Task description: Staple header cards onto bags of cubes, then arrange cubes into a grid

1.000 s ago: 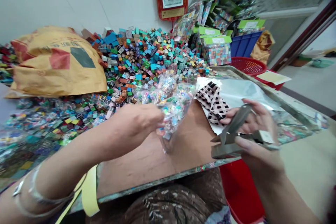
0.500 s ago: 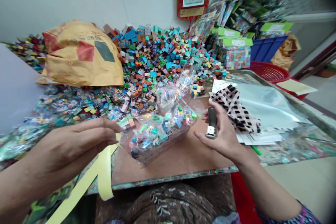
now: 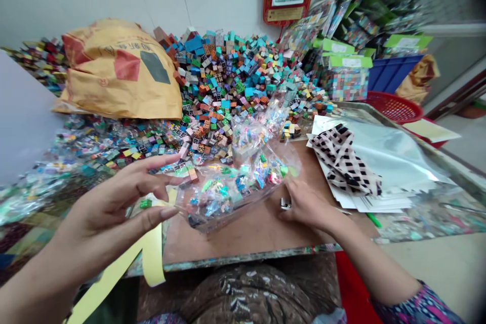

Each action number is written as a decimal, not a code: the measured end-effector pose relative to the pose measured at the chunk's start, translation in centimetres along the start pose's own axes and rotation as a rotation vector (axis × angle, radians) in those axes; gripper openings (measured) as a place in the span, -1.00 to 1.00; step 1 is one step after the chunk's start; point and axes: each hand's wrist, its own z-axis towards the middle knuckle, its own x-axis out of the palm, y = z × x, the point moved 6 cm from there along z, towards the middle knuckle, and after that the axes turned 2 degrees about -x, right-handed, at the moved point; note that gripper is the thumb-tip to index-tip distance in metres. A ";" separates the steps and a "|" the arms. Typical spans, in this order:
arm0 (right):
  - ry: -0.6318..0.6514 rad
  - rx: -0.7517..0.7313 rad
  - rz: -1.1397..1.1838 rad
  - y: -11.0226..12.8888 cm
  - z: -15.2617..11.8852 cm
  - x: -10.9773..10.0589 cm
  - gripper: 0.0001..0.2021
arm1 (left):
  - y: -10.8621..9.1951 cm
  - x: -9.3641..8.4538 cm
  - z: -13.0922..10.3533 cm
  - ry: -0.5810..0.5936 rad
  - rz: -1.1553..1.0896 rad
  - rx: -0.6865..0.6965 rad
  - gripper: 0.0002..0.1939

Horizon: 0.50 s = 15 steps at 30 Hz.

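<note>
A clear plastic bag [image 3: 218, 197] holding small colourful pieces lies on the brown board [image 3: 243, 243] in front of me. Beside its left corner is my left hand [image 3: 125, 197], thumb and fingers spread apart with nothing seen between them. My right hand [image 3: 307, 202] is turned palm down at the bag's right end, fingers closed around a nail clipper [image 3: 285, 204]. Only the clipper's metal end shows; the hand covers its dark handle. Yellow paper strips [image 3: 153, 258] hang over the table edge below my left hand.
A big heap of coloured blocks [image 3: 224, 86] fills the back, with a yellow sack [image 3: 121, 76] on the left. To the right lie a checked cloth [image 3: 345, 162] and silvery sheets [image 3: 395, 157]. A red basket [image 3: 395, 106] and blue bin [image 3: 393, 73] stand behind.
My left hand has opened its fingers wider. My right hand has turned over and moved left to the bag's end, now hiding most of the nail clipper.
</note>
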 end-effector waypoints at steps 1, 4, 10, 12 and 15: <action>0.032 0.007 -0.017 -0.2 0.1 0.4 -0.25 | 0.1 0.3 -0.2 -0.021 -0.058 -0.067 -0.86; 0.065 0.011 -0.048 -0.8 0.4 1.1 -0.25 | 0.5 1.1 -0.6 -0.055 -0.191 -0.211 -0.74; 0.065 0.023 -0.100 -1.1 0.2 2.2 -0.19 | 1.5 2.2 -1.0 -0.087 -0.329 -0.257 -0.73; 0.063 0.029 -0.114 -1.1 0.1 2.4 -0.21 | 1.6 2.5 -1.2 -0.091 -0.382 -0.244 -0.75; 0.093 0.046 -0.165 -1.0 -0.1 1.6 -0.21 | 1.9 2.9 -1.5 -0.102 -0.429 -0.226 -0.77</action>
